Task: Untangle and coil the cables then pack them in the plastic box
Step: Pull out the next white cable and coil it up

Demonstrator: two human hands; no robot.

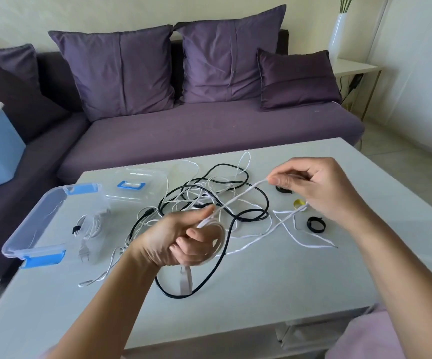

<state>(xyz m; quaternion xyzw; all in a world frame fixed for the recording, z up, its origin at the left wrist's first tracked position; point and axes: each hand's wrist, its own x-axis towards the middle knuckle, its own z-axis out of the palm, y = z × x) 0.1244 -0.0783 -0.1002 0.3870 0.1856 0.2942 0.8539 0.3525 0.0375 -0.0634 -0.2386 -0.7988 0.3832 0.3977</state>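
Cables on white table before sofa

White cable: its coil passes partly behind the curled fingers of the left hand. A stretch vanishes inside the right hand, whose fingers half-cover a black ring.

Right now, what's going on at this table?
A person is coiling a thin white cable: the left hand grips the loops while the right hand pinches the strand stretched between them. The rest lies tangled with a black cable on the white table. The clear plastic box with blue latches sits open nearby.
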